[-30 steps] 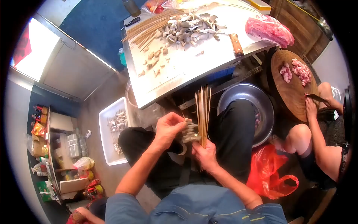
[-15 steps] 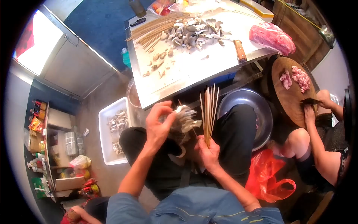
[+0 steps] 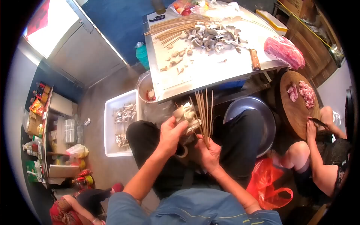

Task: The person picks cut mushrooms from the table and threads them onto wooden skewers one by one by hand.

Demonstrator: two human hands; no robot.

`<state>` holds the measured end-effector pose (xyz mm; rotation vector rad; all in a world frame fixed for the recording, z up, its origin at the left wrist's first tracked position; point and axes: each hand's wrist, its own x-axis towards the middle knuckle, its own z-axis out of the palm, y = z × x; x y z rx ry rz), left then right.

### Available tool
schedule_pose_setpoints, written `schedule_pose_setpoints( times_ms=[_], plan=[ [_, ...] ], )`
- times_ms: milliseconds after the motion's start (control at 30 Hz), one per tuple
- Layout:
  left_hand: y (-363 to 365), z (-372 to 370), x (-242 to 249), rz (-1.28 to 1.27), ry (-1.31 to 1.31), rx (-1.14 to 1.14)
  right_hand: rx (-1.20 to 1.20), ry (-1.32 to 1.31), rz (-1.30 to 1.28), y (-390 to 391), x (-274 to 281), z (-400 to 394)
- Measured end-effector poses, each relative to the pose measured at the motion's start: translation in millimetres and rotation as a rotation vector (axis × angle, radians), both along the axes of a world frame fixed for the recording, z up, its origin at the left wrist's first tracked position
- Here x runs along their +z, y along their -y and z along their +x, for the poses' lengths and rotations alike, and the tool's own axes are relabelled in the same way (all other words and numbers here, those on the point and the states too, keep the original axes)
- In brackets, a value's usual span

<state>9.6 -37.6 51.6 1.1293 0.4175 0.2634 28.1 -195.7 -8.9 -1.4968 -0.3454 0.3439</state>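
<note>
My left hand (image 3: 172, 135) is closed around pale mushroom pieces (image 3: 186, 115) above my lap. Just to its right, my right hand (image 3: 209, 153) grips a bundle of thin wooden skewers (image 3: 204, 116) by their lower ends, tips pointing up and fanned out. One skewer runs close along the mushroom pieces; where it meets them is hard to make out. Beyond my hands, a heap of grey mushrooms (image 3: 215, 36) and more loose skewers (image 3: 176, 28) lie on the table (image 3: 176, 84). A white tray (image 3: 108, 127) at the left holds skewered mushrooms (image 3: 125, 112).
A knife (image 3: 255, 59) and raw meat (image 3: 285, 51) lie at the table's right. A metal basin (image 3: 269, 127) and red plastic bag (image 3: 264, 180) are right of my legs. A co-worker's hands (image 3: 311, 129) are at a round board (image 3: 294, 116); another person (image 3: 71, 210) is lower left.
The view has shifted, so the table appears farther right. My left hand has closed in on the mushroom pieces, and both hands are nearer each other. The co-worker's knife has moved off the board's middle.
</note>
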Motion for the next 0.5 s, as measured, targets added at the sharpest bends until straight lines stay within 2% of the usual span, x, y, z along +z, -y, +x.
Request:
schedule_pose_setpoints(
  times_ms=[33,100,267,333,500],
  plan=[
    [-3.0,-1.2,0.7,-0.002,0.003,0.014,0.01,-0.101,0.028,-0.5,-1.2,-0.6],
    [-13.2,0.0,4.8,-0.102,0.063,0.079,0.039,-0.125,0.024,-0.4,-4.3,-2.1],
    [-46.6,-7.4,23.2,-0.06,0.098,0.124,0.099,-0.158,-0.049,6.7,-12.4,-3.1],
    [-52.6,-9.8,25.8,-0.036,0.089,0.16,0.13,-0.217,-0.153,10.0,-8.8,-1.9],
    [-65.0,-12.2,22.9,0.041,0.073,0.265,0.14,-0.165,-0.207,12.2,-15.7,-2.2]
  ],
)
